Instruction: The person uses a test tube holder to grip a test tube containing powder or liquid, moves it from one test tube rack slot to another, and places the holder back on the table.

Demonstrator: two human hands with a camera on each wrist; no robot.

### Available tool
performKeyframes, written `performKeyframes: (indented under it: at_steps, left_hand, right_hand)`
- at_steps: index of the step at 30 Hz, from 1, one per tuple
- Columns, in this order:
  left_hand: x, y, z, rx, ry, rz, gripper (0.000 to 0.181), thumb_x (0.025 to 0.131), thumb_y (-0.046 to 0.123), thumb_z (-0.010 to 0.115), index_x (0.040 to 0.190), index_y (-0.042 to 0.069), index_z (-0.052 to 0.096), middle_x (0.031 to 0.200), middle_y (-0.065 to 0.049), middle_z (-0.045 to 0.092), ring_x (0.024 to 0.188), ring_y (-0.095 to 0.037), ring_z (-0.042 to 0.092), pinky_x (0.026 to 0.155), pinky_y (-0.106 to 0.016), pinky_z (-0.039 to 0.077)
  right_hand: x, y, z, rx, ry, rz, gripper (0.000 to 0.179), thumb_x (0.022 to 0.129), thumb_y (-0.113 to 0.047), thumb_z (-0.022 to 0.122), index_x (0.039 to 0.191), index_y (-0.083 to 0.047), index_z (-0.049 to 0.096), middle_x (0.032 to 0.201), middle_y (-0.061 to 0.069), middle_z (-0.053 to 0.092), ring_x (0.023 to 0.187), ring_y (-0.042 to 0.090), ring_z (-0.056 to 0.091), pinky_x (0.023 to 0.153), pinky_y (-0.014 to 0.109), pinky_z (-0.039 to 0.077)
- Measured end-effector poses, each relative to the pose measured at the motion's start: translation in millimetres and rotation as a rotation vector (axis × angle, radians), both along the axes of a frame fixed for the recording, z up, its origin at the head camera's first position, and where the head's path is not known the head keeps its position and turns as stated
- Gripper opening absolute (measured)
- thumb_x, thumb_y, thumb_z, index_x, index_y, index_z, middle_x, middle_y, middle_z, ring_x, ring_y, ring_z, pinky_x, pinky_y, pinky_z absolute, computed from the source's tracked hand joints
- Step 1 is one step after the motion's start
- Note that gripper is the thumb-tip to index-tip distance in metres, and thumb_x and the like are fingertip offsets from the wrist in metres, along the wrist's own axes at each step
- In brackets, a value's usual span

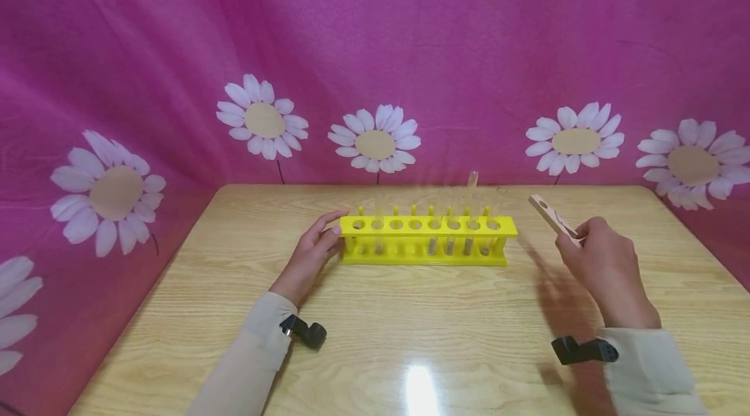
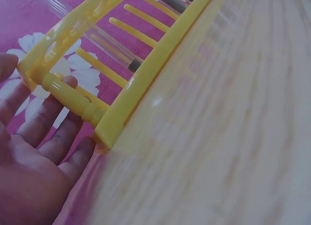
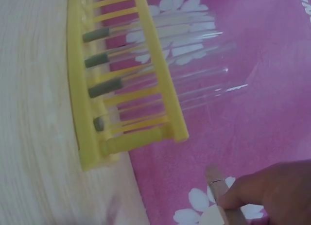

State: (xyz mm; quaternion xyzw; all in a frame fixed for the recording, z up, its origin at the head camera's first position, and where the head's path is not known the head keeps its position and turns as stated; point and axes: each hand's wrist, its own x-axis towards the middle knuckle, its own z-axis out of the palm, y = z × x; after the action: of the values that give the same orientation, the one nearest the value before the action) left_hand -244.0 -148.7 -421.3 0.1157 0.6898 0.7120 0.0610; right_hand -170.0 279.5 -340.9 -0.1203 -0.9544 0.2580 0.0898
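A yellow test tube rack [image 1: 422, 260] stands upright on the wooden table. My left hand [image 1: 309, 256] holds its left end, thumb and index finger at the top corner, the other fingers behind the end post [image 2: 68, 96]. Clear glass test tubes stand in the rack: one test tube [image 1: 378, 227] near the left, several in the right half. Dark greyish-green matter fills the bottoms of the right-hand tubes [image 3: 104, 87]. To the right of the rack, my right hand [image 1: 606, 266] pinches a wooden test tube holder [image 1: 549, 213], raised above the table and pointing up and left.
The light wooden table [image 1: 375, 325] reaches back to a magenta cloth [image 1: 445, 64] printed with white daisies. Yellow drying pegs [image 1: 414, 209] rise along the rack's back edge. Black wrist cameras [image 1: 307, 332] sit on both sleeves.
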Motion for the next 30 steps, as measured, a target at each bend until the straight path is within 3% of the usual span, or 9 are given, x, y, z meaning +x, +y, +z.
performKeyframes:
  at_steps: [10, 15, 22, 27, 30]
  left_hand:
    - [-0.4, -1.2, -11.0, 0.034, 0.026, 0.0, 0.044, 0.101, 0.034, 0.05, 0.143, 0.022, 0.046, 0.141, -0.008, 0.048, 0.123, -0.026, 0.049, 0.108, -0.046, 0.036]
    - [-1.3, -1.7, -10.7, 0.03, 0.039, -0.005, 0.042, 0.101, 0.035, 0.049, 0.142, 0.024, 0.047, 0.14, -0.01, 0.049, 0.123, -0.026, 0.05, 0.108, -0.045, 0.036]
    - [-2.1, -2.0, -11.8, 0.065, 0.05, -0.005, 0.041, 0.101, 0.032, 0.05, 0.141, 0.023, 0.048, 0.138, -0.011, 0.051, 0.121, -0.025, 0.051, 0.108, -0.045, 0.036]
    - [-2.9, -2.0, -12.9, 0.07, 0.045, -0.008, 0.043, 0.101, 0.032, 0.05, 0.143, 0.023, 0.047, 0.14, -0.009, 0.049, 0.121, -0.024, 0.051, 0.108, -0.044, 0.036]
    - [-3.3, -2.1, -13.0, 0.073, 0.05, -0.012, 0.044, 0.101, 0.033, 0.051, 0.143, 0.022, 0.046, 0.141, -0.009, 0.048, 0.122, -0.023, 0.051, 0.108, -0.045, 0.036]
  right_hand:
    - [6.3, -8.4, 13.1, 0.035, 0.201, -0.023, 0.041, 0.093, -0.032, 0.056, 0.098, 0.008, 0.063, 0.074, 0.018, 0.06, 0.069, 0.034, 0.048, 0.052, 0.033, 0.035]
    - [10.9, -18.3, 20.8, 0.057, 0.23, -0.049, 0.04, 0.093, -0.032, 0.059, 0.102, 0.007, 0.062, 0.08, 0.021, 0.061, 0.072, 0.034, 0.049, 0.055, 0.036, 0.033]
    - [18.0, -31.6, 31.5, 0.09, 0.298, -0.019, 0.037, 0.092, -0.031, 0.064, 0.102, 0.005, 0.061, 0.08, 0.02, 0.063, 0.066, 0.031, 0.049, 0.052, 0.035, 0.032]
    - [19.6, -41.6, 36.9, 0.056, 0.292, -0.014, 0.04, 0.091, -0.032, 0.064, 0.105, 0.005, 0.062, 0.089, 0.021, 0.064, 0.07, 0.03, 0.05, 0.049, 0.033, 0.036]
    - [19.3, -48.5, 39.5, 0.047, 0.292, -0.016, 0.04, 0.092, -0.033, 0.063, 0.103, 0.006, 0.064, 0.085, 0.021, 0.064, 0.068, 0.031, 0.049, 0.045, 0.032, 0.037]
